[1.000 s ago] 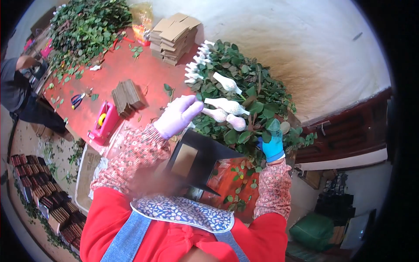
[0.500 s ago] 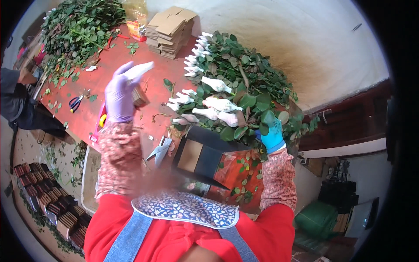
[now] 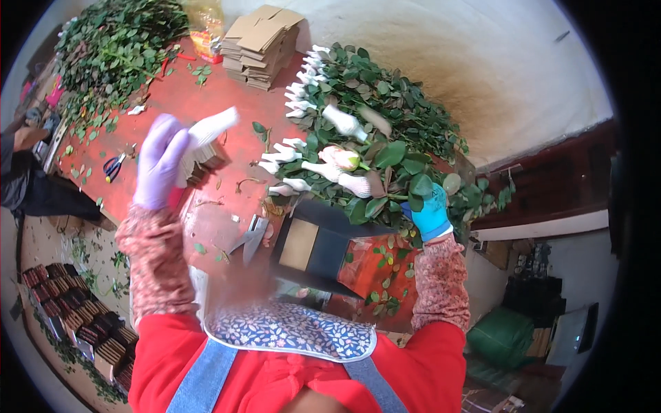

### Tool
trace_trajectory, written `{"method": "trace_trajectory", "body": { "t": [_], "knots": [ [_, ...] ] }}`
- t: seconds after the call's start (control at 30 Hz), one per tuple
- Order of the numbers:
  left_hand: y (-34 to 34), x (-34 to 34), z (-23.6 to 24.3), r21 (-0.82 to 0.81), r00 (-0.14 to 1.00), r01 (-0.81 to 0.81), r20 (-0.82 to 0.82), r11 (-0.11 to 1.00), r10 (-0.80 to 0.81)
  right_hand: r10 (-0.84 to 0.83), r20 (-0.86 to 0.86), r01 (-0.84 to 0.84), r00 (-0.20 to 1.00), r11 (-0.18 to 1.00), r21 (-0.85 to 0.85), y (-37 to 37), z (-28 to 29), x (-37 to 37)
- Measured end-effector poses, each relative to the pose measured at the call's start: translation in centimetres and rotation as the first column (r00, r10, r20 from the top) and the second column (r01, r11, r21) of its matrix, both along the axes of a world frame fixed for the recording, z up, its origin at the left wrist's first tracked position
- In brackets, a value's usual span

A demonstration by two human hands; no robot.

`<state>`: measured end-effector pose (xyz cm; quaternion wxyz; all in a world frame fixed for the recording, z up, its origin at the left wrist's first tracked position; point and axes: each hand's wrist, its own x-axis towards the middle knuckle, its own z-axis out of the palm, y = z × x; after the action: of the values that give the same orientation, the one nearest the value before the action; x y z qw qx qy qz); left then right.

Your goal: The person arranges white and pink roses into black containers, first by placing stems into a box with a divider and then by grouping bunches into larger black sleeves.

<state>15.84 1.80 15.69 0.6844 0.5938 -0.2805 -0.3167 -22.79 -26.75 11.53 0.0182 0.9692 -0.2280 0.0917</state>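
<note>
Head view: the right hand point(image 3: 430, 212) clamps leafy stems point(image 3: 396, 197); left of its fingers a pink-white bloom point(image 3: 337, 157) now shows uncovered beside netted heads point(image 3: 355, 184). Farther left, the left hand point(image 3: 158, 165), pinching a white net sleeve point(image 3: 215, 126), has swung clear of the flowers.

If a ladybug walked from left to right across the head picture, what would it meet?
Another person in dark clothes → small blue-and-yellow tool → purple-gloved left hand → white mesh sleeve → pale pink flower bud → blue-gloved right hand → green sack.
</note>
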Motion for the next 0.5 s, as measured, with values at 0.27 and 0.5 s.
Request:
{"method": "trace_trajectory", "body": {
  "t": [0.27,0.5],
  "knots": [
    [-2.6,-6.3,-7.1,-0.076,0.959,0.283,0.052,0.956,-0.280,0.002,0.176,-0.031,0.984,0.986,0.162,1.5,-1.3,2.6],
    [12.4,1.3,-5.8,0.537,0.924,-0.227,0.384,0.812,0.005,0.234,0.228,-0.194,0.945,0.963,-0.187,2.1,0.2,0.4]
  ]
}}
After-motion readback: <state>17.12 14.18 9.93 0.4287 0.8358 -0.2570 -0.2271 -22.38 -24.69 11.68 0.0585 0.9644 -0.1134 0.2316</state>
